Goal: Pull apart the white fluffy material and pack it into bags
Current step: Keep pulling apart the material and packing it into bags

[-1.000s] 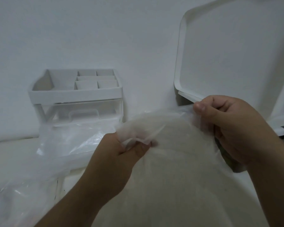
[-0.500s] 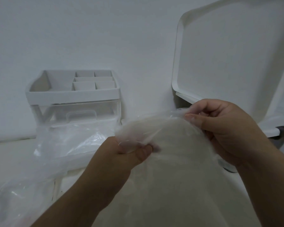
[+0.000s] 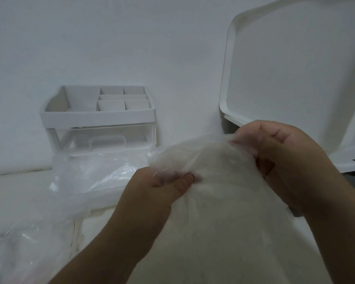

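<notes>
Both our hands grip the top edge of the white fluffy material (image 3: 223, 212), heaped near us at centre: our left hand (image 3: 152, 193) pinches it under the thumb, our right hand (image 3: 281, 156) curls its fingers round it. Pulling unevenly, we judge, could tear off only a wisp, and loose fibres might miss the clear bags (image 3: 94, 171) lying to the left.

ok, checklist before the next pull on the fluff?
1. Left hand pinches the fluffy material: ok.
2. Right hand grips its top edge: ok.
3. Material split between the hands: not ok, it is in one piece.
4. Plastic bag lies on the surface, left of the hands: ok.
5. Bag mouth open for packing: cannot tell.
6. Organizer stands apart from both hands: ok.
</notes>
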